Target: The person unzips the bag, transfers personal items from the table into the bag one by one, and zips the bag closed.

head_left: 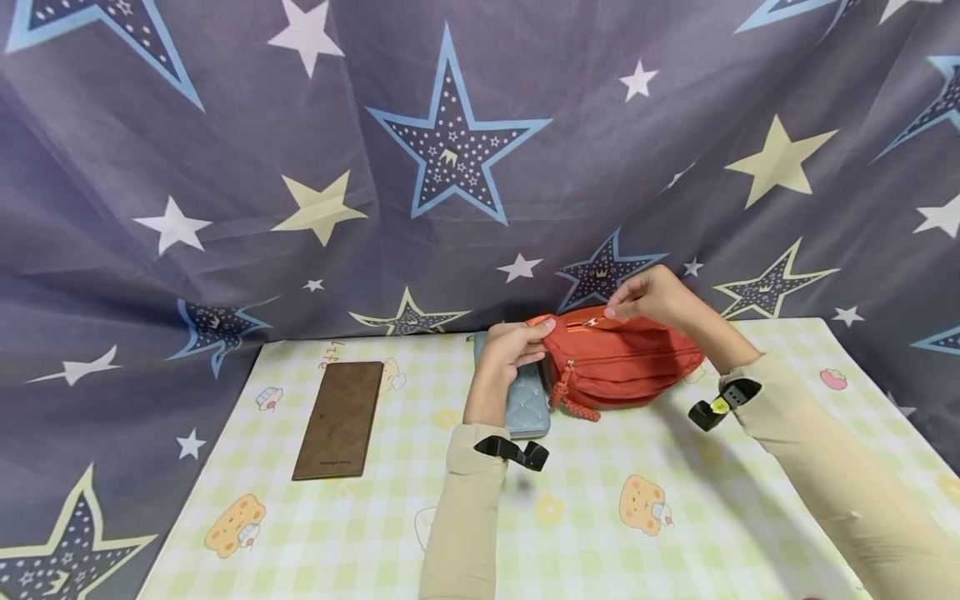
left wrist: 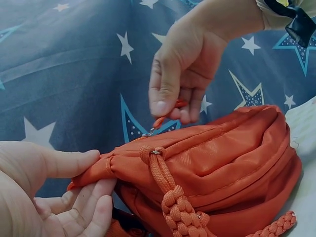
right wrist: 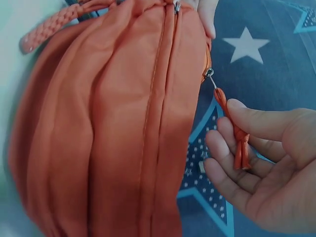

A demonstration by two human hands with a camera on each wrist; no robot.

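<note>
An orange-red fabric bag (head_left: 637,371) with zippers stands at the back of the table, right of centre. My left hand (head_left: 506,350) pinches its left end between thumb and fingers, as the left wrist view shows closely. Above the bag's top edge, my right hand (head_left: 651,296) holds the orange cord zipper pull (right wrist: 241,150) with thumb and fingers, drawn taut from the metal slider (right wrist: 209,72). The top zipper is partly parted near its left end. From a front zipper hangs a braided orange cord (left wrist: 178,210).
A light blue quilted wallet (head_left: 528,408) lies under my left forearm, beside the bag. Farther left is a flat brown leather-like cover (head_left: 339,421). A checked cloth (head_left: 585,517) covers the table, and a starry curtain (head_left: 420,258) hangs right behind it.
</note>
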